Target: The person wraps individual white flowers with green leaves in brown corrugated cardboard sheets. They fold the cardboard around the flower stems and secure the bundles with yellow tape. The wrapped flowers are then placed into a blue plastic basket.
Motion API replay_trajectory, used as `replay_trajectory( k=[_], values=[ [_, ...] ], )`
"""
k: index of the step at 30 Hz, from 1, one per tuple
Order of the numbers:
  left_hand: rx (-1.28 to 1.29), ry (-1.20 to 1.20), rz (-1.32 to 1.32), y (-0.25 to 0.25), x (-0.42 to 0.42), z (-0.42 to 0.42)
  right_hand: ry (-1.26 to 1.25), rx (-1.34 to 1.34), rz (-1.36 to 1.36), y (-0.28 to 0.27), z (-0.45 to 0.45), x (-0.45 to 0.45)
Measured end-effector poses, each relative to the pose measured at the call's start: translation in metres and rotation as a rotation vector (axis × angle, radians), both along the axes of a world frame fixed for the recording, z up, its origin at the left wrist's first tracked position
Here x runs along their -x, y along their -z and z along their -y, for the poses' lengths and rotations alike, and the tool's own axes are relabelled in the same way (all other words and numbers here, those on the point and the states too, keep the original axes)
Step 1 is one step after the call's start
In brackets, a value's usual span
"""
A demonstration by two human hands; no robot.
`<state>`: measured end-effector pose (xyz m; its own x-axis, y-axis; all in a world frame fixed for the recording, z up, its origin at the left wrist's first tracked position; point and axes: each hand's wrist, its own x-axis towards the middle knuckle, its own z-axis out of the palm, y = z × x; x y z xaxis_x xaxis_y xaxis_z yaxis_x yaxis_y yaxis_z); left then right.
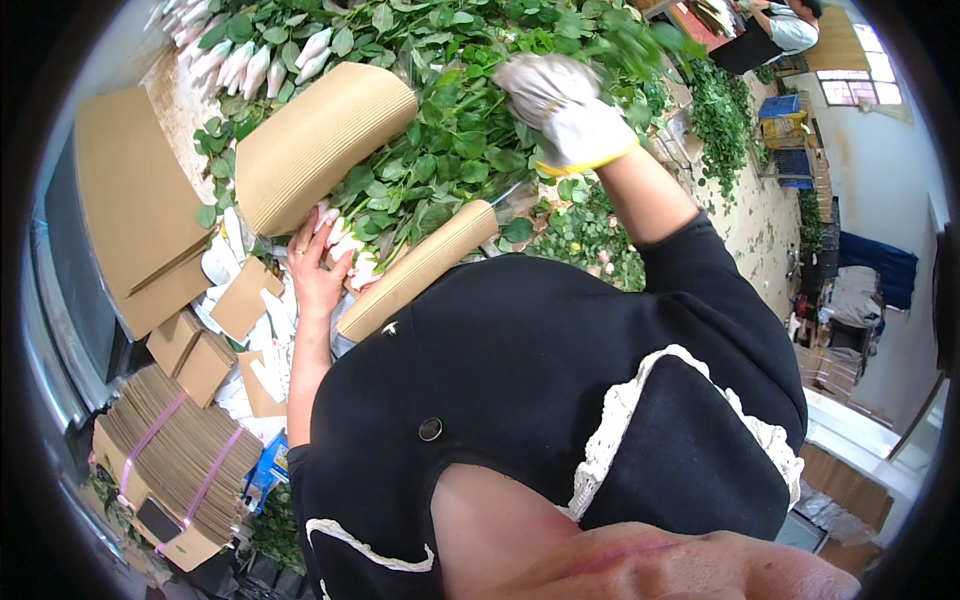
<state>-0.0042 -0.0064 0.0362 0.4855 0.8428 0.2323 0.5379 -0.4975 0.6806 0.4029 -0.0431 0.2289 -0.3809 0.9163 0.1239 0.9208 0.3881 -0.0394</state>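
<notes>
My left hand [316,274] is bare, with a ring on one finger. Its thumb and fingers cup the pale pink rose heads [346,247] of a leafy bunch. These blooms lie between a wide corrugated cardboard sheet [322,146] and a narrower folded-over corrugated piece [420,270] close to my body. On my right hand [559,105] is a white work glove with a yellow cuff edge, slightly blurred. It is over the green rose stems and leaves [457,142]; whether its hidden fingers grip any is unclear. Blurred leaves [630,45] stand just beyond the glove.
More wrapped rose buds [240,67] lie at the upper left. Cardboard sheets [139,202], paper scraps [262,315] and a strapped cardboard stack [176,457] are to my left. Cut foliage [592,236] lies below on the right. Another person [784,34] is at the far right.
</notes>
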Motion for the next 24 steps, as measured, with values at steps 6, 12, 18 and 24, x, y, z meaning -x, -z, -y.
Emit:
replay_trajectory(
  k=[6, 12, 18, 24],
  values=[
    [0.001, 0.035, -0.021, -0.004, -0.011, -0.008, 0.228, 0.476, 0.143, 0.127, -0.07, -0.052],
    [0.038, 0.02, -0.038, -0.012, -0.007, -0.002, 0.274, 0.537, 0.283, 0.063, -0.058, -0.026],
    [0.011, 0.009, -0.037, -0.006, -0.007, -0.002, 0.314, 0.547, 0.363, 0.091, -0.055, -0.016],
    [0.032, 0.012, -0.046, -0.005, -0.007, -0.003, 0.027, 0.294, 0.282, 0.117, -0.044, -0.05]
  ],
)
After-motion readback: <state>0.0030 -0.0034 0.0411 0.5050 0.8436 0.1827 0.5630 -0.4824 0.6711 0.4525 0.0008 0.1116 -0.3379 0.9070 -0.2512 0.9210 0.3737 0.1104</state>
